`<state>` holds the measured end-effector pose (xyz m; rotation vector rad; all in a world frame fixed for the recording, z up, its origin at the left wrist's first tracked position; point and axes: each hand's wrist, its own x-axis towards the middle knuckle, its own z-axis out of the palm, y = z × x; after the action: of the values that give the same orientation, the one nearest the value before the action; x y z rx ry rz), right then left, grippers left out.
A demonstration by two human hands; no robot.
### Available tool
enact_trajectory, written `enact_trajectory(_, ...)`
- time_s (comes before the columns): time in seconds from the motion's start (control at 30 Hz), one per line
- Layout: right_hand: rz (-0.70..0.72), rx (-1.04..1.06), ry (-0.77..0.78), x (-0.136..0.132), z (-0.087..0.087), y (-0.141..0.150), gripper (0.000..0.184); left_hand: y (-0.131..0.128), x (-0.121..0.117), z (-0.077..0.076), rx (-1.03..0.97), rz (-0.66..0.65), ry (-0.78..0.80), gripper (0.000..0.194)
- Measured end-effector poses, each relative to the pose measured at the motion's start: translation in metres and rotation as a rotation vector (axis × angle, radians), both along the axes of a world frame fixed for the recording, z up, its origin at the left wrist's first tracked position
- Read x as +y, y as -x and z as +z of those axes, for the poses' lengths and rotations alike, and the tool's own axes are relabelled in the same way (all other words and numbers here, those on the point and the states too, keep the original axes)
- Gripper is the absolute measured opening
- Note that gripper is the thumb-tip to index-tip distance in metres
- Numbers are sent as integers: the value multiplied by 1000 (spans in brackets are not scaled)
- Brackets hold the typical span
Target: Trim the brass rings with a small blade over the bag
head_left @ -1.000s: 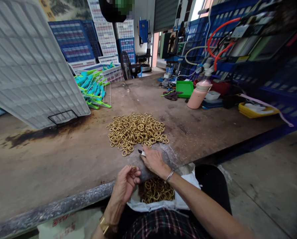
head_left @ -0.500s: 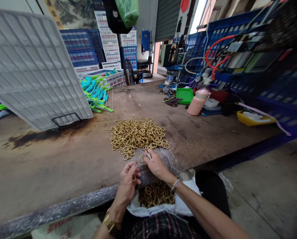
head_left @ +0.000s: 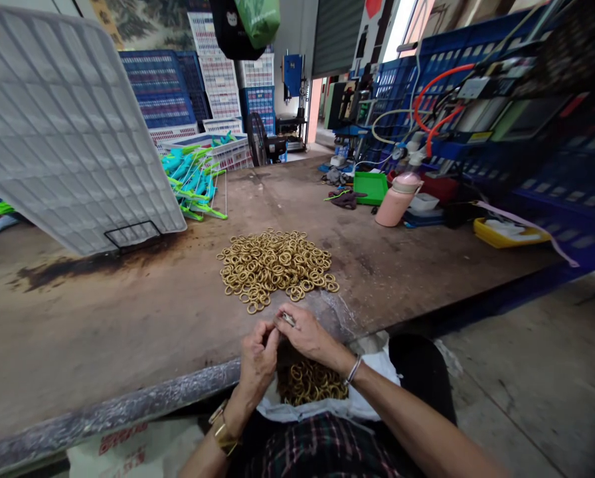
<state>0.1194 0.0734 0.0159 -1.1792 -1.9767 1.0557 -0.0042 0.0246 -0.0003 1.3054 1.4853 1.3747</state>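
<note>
From your head, the camera is looking forward and down, catching your left hand (head_left: 258,358) and right hand (head_left: 311,337) close by and the table (head_left: 178,318) running away toward stacked crates (head_left: 155,86).

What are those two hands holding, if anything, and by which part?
The right hand grips a small pale tool near the thumb; its ends are hidden, so which part cannot be told. Whether the left hand pinches anything is hidden too.

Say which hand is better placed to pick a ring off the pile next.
Right, I'd judge: the right hand sits nearer the pile than the left hand. It does hold a small pale tool, which may hamper it. What the left fingertips hold is hidden.
</note>
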Motion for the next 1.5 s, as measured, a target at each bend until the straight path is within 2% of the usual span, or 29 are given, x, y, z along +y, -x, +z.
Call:
enact_trajectory(0.13,-29,20,43,1,-4,4,17,1,0,1,-41,-51,48,16)
enact_trajectory(0.27,-16,93,83,2,-12,5,19,1,-2,0,-300,-169,282,30)
enact_trajectory(0.33,5,130,121,3,-12,5,21,0,-3,-1,-414,-205,335,32)
enact_trajectory(0.47,-34,133,134,4,-12,4,21,-1,-4,-2,-530,-208,320,30)
enact_trajectory(0.57,-77,-56,-25,5,-14,0,19,-2,-3,-4,-533,-178,308,32)
enact_trajectory(0.67,24,-270,-143,2,-16,-3,16,-1,-2,-5,-520,-155,302,32)
enact_trajectory(0.8,113,-436,-169,-3,-15,-5,15,0,-1,-7,-495,-145,294,32)
enact_trajectory(1.1,210,-588,-157,0,-10,-5,21,3,-4,-5,-385,-166,238,34)
enact_trajectory(1.17,187,-642,-151,4,-12,-6,21,3,-8,-1,-397,-199,256,34)
enact_trajectory(1.3,84,-721,-170,16,-18,-4,20,-1,-12,7,-602,-257,295,31)
enact_trajectory(1.4,27,-692,-206,23,-22,8,20,-1,-11,11,-815,-188,318,30)
enact_trajectory(1.5,-26,-630,-250,28,-22,24,21,5,-8,10,-898,-108,333,29)
